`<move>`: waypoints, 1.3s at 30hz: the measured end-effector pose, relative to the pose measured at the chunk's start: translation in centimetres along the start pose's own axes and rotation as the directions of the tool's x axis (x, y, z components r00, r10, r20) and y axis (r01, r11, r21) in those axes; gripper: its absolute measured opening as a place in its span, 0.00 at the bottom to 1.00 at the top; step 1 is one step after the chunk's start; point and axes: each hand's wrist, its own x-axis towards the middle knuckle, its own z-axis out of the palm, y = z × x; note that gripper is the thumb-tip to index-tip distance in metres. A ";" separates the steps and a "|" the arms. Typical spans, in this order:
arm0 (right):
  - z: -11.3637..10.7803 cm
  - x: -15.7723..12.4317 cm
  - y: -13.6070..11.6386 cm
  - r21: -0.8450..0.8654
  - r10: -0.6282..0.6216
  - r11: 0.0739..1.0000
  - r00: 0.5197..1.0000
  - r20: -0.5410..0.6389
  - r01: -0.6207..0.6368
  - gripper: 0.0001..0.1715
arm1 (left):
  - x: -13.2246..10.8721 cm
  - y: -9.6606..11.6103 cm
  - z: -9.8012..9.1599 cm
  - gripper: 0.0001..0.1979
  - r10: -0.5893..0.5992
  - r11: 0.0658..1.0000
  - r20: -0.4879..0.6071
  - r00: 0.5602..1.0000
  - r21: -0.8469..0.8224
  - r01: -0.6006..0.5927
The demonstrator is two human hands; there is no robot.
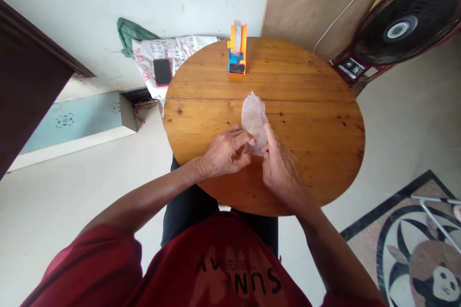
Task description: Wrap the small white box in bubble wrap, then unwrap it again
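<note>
A small, pale, thin crinkled sheet (pixel 254 117) with a fine texture and a ragged top edge is just in front of me, over the wooden round table (pixel 317 120). Its exact kind cannot be made out. At its lower left edge, my left hand (pixel 230 150) is closed, with bent fingers and thumb pinching the sheet. My right hand (pixel 281 160) grips the lower right edge, its index finger lying along that side. The fingers hide the sheet's lower corners.
An orange and blue tape dispenser (pixel 236 50) stands at the table's far edge. Left of the table, a dark phone (pixel 163 72) lies on a printed white sack (pixel 144 60). A large fan (pixel 403 24) stands at the back right, and a pale blue cabinet (pixel 75 124) is at left.
</note>
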 end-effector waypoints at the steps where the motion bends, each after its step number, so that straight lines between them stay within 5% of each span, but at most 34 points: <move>1: 0.2 -0.1 -0.1 -0.006 0.003 1.000 1.000 -0.015 -0.003 0.46 | 0.3 0.3 0.3 0.02 -0.041 0.999 -0.011 0.999 0.015 0.042; 5: 0.0 -0.1 0.1 0.019 0.099 0.995 0.995 -0.029 -0.098 0.47 | 1.9 1.1 1.1 0.12 -0.201 0.973 -0.008 0.980 0.113 0.200; 9: -0.4 -0.3 0.5 0.146 0.171 0.975 0.985 -0.019 -0.166 0.47 | 2.8 1.2 1.5 0.10 -0.323 0.941 0.004 0.946 0.112 0.321; 14: -0.4 -0.7 1.2 0.419 0.246 0.883 0.969 -0.026 -0.213 0.43 | 2.8 1.2 1.6 0.08 -0.328 0.941 0.003 0.945 0.091 0.327; 24: -1.1 -1.0 1.4 0.510 0.304 0.818 0.953 0.007 -0.265 0.38 | 3.4 1.8 1.0 0.03 -0.400 0.908 0.151 0.904 0.197 0.369; 30: -2.3 1.9 3.7 0.219 0.288 0.940 0.952 -0.104 -0.261 0.11 | 3.5 2.1 0.8 0.06 -0.352 0.902 0.212 0.912 0.338 0.269; 35: -2.6 7.1 3.9 -0.042 0.224 0.973 0.974 -0.026 -0.225 0.10 | 3.5 1.8 0.5 0.03 -0.322 0.892 0.139 0.936 0.376 0.251; 39: -2.5 9.8 3.5 -0.244 0.216 0.951 0.973 0.077 -0.192 0.08 | 3.2 0.4 0.3 0.10 -0.316 0.925 0.150 0.937 0.269 0.269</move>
